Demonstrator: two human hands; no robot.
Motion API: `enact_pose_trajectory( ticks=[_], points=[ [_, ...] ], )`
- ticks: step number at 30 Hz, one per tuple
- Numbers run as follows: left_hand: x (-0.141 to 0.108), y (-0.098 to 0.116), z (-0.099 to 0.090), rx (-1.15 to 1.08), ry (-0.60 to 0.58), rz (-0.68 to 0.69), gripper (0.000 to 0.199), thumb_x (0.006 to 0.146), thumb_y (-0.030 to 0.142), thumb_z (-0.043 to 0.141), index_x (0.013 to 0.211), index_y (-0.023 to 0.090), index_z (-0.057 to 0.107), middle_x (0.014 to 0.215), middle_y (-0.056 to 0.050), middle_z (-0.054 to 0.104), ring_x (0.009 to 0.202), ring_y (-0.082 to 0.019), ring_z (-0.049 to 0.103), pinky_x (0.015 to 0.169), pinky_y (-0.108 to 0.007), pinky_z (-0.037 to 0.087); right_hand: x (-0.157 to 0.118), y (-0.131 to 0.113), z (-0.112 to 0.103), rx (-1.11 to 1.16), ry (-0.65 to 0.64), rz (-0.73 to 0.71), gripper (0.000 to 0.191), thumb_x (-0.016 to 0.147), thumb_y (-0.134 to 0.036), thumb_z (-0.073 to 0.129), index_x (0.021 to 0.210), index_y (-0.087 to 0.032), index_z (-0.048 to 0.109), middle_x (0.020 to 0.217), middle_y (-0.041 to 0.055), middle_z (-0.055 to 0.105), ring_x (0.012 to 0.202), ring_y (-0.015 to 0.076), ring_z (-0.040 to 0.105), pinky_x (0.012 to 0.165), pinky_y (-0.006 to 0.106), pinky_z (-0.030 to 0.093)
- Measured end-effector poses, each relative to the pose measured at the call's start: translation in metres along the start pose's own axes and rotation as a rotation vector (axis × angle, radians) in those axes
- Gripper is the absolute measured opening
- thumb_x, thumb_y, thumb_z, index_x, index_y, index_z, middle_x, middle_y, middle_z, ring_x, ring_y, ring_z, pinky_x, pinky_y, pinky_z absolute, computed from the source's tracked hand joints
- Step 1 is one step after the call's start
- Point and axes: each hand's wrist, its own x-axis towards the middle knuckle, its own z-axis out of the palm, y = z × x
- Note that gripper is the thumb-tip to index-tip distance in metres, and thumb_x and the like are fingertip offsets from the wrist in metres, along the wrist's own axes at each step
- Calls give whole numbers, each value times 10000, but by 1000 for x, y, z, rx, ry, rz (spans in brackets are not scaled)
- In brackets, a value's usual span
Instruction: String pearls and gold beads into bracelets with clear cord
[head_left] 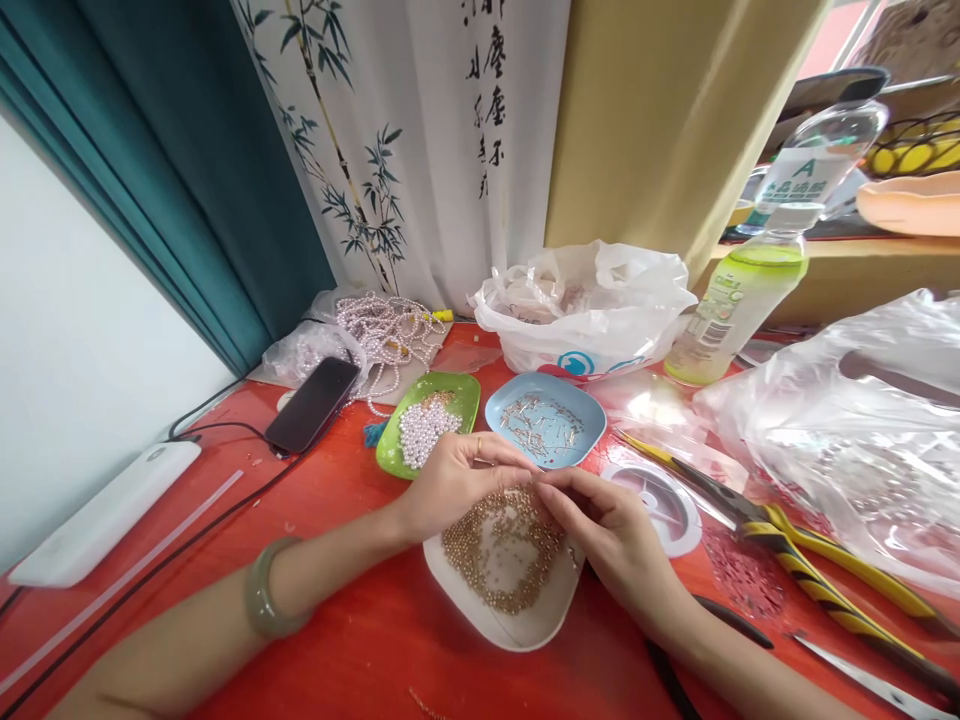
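Observation:
My left hand (465, 475) and my right hand (592, 500) meet fingertip to fingertip above a white dish (517, 630) of small gold beads (517, 590). Both are closed in a pinch; what sits between the fingertips is too small to make out. Just behind them lies a blue dish (495, 395) with thin metal pins and small findings (541, 425). A green dish (469, 390) beside it holds pearly white beads (427, 432) and a few gold ones.
Yellow-handled pliers (757, 525), a white spool (686, 530) and scissors (862, 675) lie at right. A green bottle (739, 305) stands behind, near plastic bags (592, 330). A phone (313, 400), bead strands (382, 335) and a power bank (105, 510) are at left.

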Motion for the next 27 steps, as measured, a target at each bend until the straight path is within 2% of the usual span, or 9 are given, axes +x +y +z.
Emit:
enact_pose_trajectory(
  ticks=[6, 11, 16, 22, 27],
  points=[
    [-2, -2, 3, -57, 35, -29, 68, 694, 204, 648, 729, 160, 685, 790, -43, 671, 788, -159, 606, 758, -305, 486, -3, -2, 1, 0, -6, 18, 206, 797, -298, 479, 731, -162, 618, 588, 5, 567, 510, 123, 486, 454, 229, 390],
    [-4, 0, 4, -45, 11, 23, 56, 705, 184, 639, 728, 170, 689, 779, -34, 667, 776, -148, 606, 750, -288, 483, -2, -6, 1, 1, -25, 25, 210, 784, -312, 471, 711, -164, 601, 550, -10, 514, 484, 117, 449, 433, 225, 357],
    [-4, 1, 5, -50, 35, 62, 53, 707, 169, 638, 719, 165, 690, 765, -35, 660, 764, -141, 601, 741, -279, 479, -1, -4, 1, -7, -41, 22, 205, 792, -300, 465, 675, -167, 568, 540, -21, 465, 485, 111, 417, 437, 223, 331],
    [-4, -1, 6, -59, 31, 22, 59, 699, 181, 642, 733, 163, 687, 779, -39, 666, 785, -147, 602, 766, -296, 469, -1, -4, 1, 46, -56, 35, 216, 803, -314, 455, 711, -163, 578, 546, -17, 472, 497, 116, 431, 455, 232, 351],
    [-3, -8, 4, -111, 90, -84, 109, 681, 227, 663, 761, 154, 675, 761, -29, 670, 753, -146, 603, 745, -291, 462, -2, -4, 1, 43, -23, 36, 186, 780, -283, 456, 658, -169, 537, 533, -25, 462, 478, 109, 421, 443, 229, 342]
  ],
)
